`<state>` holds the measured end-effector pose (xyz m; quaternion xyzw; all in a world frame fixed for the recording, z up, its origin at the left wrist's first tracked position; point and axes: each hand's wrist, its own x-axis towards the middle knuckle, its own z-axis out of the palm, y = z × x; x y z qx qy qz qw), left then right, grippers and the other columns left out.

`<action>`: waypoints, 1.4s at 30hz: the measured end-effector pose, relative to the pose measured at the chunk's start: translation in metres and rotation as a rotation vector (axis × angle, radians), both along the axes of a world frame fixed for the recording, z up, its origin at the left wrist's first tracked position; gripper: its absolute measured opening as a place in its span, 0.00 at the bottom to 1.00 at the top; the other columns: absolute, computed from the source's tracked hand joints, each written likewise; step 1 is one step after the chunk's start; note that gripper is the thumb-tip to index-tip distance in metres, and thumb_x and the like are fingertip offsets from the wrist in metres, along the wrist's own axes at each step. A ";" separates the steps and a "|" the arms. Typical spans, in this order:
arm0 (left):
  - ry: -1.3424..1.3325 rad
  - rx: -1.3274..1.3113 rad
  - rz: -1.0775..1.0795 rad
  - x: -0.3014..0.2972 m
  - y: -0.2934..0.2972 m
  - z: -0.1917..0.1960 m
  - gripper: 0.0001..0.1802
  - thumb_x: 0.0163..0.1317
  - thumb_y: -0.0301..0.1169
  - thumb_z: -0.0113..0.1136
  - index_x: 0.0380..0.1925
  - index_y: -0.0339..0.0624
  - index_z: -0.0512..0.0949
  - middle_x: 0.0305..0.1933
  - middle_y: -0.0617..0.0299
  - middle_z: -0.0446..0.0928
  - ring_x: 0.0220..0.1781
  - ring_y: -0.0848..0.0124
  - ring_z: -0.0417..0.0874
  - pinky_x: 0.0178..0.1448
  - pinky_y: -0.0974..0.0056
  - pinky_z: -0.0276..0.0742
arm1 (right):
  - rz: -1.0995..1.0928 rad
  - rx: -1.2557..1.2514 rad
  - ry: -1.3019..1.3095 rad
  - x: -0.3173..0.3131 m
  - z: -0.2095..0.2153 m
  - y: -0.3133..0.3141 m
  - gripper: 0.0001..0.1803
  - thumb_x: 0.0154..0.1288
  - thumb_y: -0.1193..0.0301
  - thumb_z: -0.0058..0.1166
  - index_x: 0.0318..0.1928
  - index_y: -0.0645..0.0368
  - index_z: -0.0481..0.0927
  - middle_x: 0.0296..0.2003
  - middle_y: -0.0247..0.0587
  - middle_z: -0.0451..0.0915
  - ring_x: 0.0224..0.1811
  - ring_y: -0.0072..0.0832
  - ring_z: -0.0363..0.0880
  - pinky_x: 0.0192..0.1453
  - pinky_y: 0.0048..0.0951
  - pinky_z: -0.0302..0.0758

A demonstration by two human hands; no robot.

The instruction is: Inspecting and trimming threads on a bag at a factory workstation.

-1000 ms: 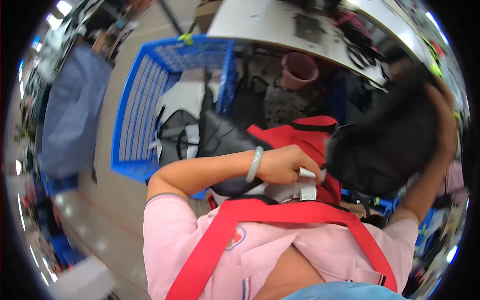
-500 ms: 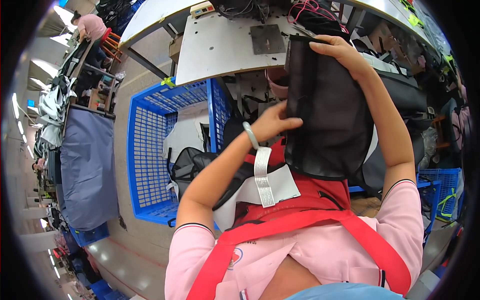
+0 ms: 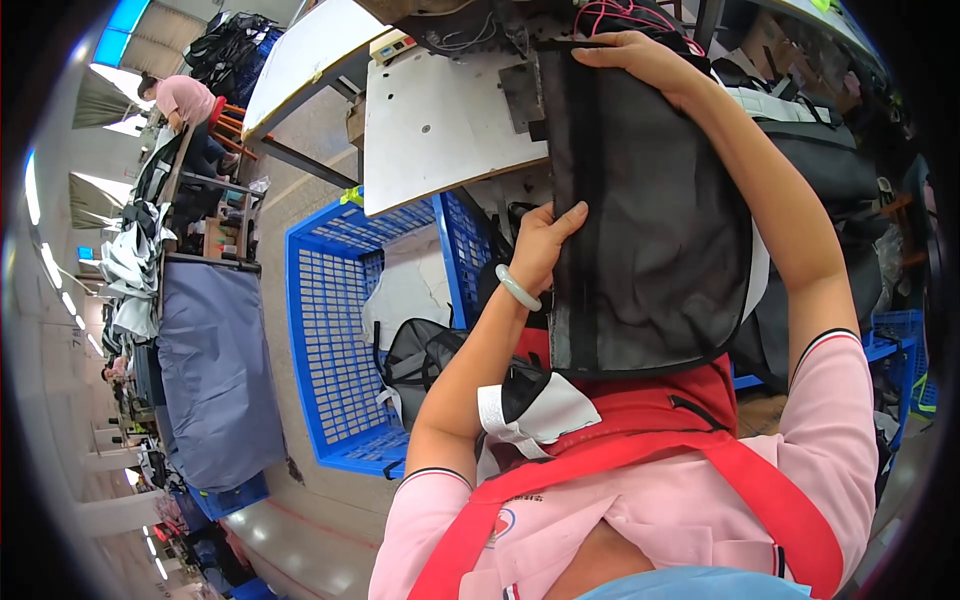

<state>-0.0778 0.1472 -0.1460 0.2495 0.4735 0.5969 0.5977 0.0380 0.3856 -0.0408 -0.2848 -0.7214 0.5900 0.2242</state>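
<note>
A black fabric panel [image 3: 650,230], partly mesh with bound edges and a rounded lower corner, hangs in front of me over my lap. My left hand [image 3: 543,243] grips its left edge about halfway down, thumb on top. At the panel's upper edge my right hand [image 3: 640,65] is closed on the cloth, its fingers partly behind it. A small black tab sticks out from the left edge above my left hand. On my red apron [image 3: 660,405] lie a white fabric piece [image 3: 560,412] and a pale strap [image 3: 493,412], below my left forearm.
A white sewing table [image 3: 440,135] with a machine stands ahead. To my left, a blue plastic crate [image 3: 305,345] holds white and black cloth pieces. Dark bags [image 3: 820,165] are piled at right. Another person [image 3: 185,105] sits far left.
The panel has been drawn slightly left and spread flatter. My left hand has shifted onto its left edge with the thumb up. The strap on my lap has folded over; the view has turned.
</note>
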 end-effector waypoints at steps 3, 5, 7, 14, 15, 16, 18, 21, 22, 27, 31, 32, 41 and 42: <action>-0.043 0.009 0.015 -0.001 0.000 0.000 0.15 0.64 0.33 0.62 0.43 0.31 0.79 0.40 0.58 0.83 0.38 0.74 0.82 0.45 0.69 0.78 | 0.020 0.040 0.003 -0.006 0.002 -0.002 0.29 0.64 0.58 0.61 0.57 0.68 0.75 0.46 0.39 0.81 0.46 0.22 0.79 0.52 0.20 0.74; -0.072 0.018 0.025 0.000 0.000 -0.002 0.15 0.64 0.33 0.63 0.43 0.30 0.79 0.40 0.58 0.83 0.38 0.74 0.82 0.45 0.69 0.78 | 0.046 0.008 0.011 -0.007 0.003 -0.002 0.26 0.65 0.60 0.59 0.56 0.67 0.76 0.43 0.34 0.82 0.43 0.18 0.79 0.48 0.18 0.75; -0.058 0.012 0.033 0.002 0.000 -0.006 0.15 0.65 0.33 0.62 0.43 0.30 0.79 0.40 0.58 0.82 0.38 0.74 0.82 0.44 0.69 0.78 | 0.083 -0.043 0.001 -0.006 0.000 0.001 0.27 0.65 0.59 0.60 0.57 0.67 0.76 0.43 0.34 0.82 0.44 0.18 0.79 0.50 0.18 0.74; -0.097 -0.004 0.038 0.013 0.002 -0.006 0.15 0.65 0.33 0.61 0.44 0.32 0.79 0.40 0.60 0.82 0.38 0.75 0.82 0.44 0.70 0.77 | 0.057 0.128 -0.064 -0.001 -0.004 0.011 0.28 0.64 0.58 0.60 0.58 0.65 0.76 0.45 0.35 0.82 0.45 0.19 0.79 0.51 0.18 0.74; -0.078 0.004 0.044 0.014 0.002 -0.009 0.16 0.65 0.33 0.62 0.45 0.31 0.78 0.41 0.59 0.82 0.39 0.73 0.82 0.46 0.69 0.77 | 0.044 0.116 -0.069 0.002 -0.007 0.012 0.28 0.65 0.57 0.59 0.59 0.64 0.75 0.46 0.36 0.81 0.46 0.20 0.79 0.52 0.18 0.73; -0.060 0.008 0.051 0.016 0.003 -0.013 0.17 0.65 0.33 0.62 0.46 0.30 0.78 0.41 0.58 0.82 0.40 0.72 0.82 0.47 0.68 0.77 | 0.032 0.101 -0.076 0.005 -0.011 0.013 0.29 0.66 0.56 0.58 0.59 0.64 0.75 0.47 0.38 0.81 0.47 0.22 0.80 0.53 0.18 0.73; 0.215 0.050 0.043 0.005 -0.015 -0.019 0.20 0.64 0.35 0.63 0.48 0.29 0.76 0.46 0.55 0.81 0.44 0.69 0.81 0.50 0.66 0.76 | -0.030 0.064 -0.079 0.011 -0.002 -0.016 0.23 0.64 0.61 0.62 0.51 0.66 0.80 0.39 0.37 0.82 0.39 0.23 0.78 0.45 0.25 0.74; 0.945 0.224 -0.017 0.003 -0.056 -0.038 0.30 0.59 0.36 0.66 0.57 0.30 0.70 0.57 0.48 0.74 0.56 0.58 0.76 0.59 0.61 0.72 | -0.091 0.443 -0.289 0.076 0.005 -0.036 0.24 0.65 0.58 0.59 0.48 0.69 0.79 0.37 0.39 0.82 0.38 0.22 0.77 0.43 0.26 0.73; 1.163 0.230 -0.099 0.004 -0.068 -0.013 0.30 0.58 0.35 0.66 0.58 0.32 0.70 0.57 0.49 0.73 0.58 0.58 0.75 0.59 0.62 0.71 | -0.293 0.622 -0.388 0.120 -0.015 -0.007 0.20 0.65 0.61 0.59 0.46 0.67 0.80 0.35 0.39 0.82 0.35 0.24 0.80 0.39 0.25 0.76; 1.134 0.007 -0.233 0.002 -0.150 0.007 0.19 0.56 0.36 0.66 0.44 0.33 0.79 0.44 0.50 0.78 0.42 0.56 0.81 0.48 0.63 0.76 | -0.085 2.770 -1.086 0.277 -0.121 0.033 0.34 0.65 0.53 0.58 0.62 0.64 0.69 0.53 0.43 0.78 0.55 0.28 0.76 0.57 0.27 0.71; 1.132 -0.025 -0.434 0.011 -0.158 0.011 0.18 0.56 0.40 0.65 0.37 0.33 0.82 0.36 0.49 0.80 0.36 0.56 0.81 0.42 0.62 0.75 | -0.276 1.628 -0.979 0.264 -0.196 -0.032 0.36 0.64 0.54 0.57 0.65 0.62 0.67 0.58 0.51 0.75 0.61 0.38 0.73 0.65 0.33 0.67; 1.211 -0.012 -0.489 0.012 -0.157 0.011 0.19 0.56 0.40 0.64 0.37 0.33 0.82 0.37 0.48 0.79 0.35 0.55 0.81 0.41 0.61 0.75 | -0.325 0.805 -0.757 0.245 -0.201 -0.056 0.35 0.63 0.55 0.58 0.65 0.61 0.68 0.58 0.55 0.74 0.62 0.43 0.72 0.66 0.37 0.66; 1.184 0.087 -0.536 0.014 -0.155 0.009 0.14 0.57 0.34 0.58 0.34 0.32 0.81 0.36 0.46 0.79 0.40 0.49 0.79 0.46 0.53 0.74 | 0.620 1.052 -0.296 0.084 -0.116 -0.201 0.42 0.38 0.74 0.71 0.61 0.45 0.73 0.62 0.46 0.68 0.66 0.46 0.64 0.68 0.38 0.66; 1.164 0.114 -0.542 0.016 -0.153 0.013 0.14 0.58 0.34 0.57 0.35 0.31 0.81 0.36 0.46 0.79 0.41 0.49 0.80 0.47 0.53 0.74 | 0.752 1.090 -0.287 0.076 -0.125 -0.206 0.39 0.37 0.72 0.72 0.58 0.50 0.75 0.59 0.46 0.71 0.66 0.46 0.64 0.67 0.38 0.66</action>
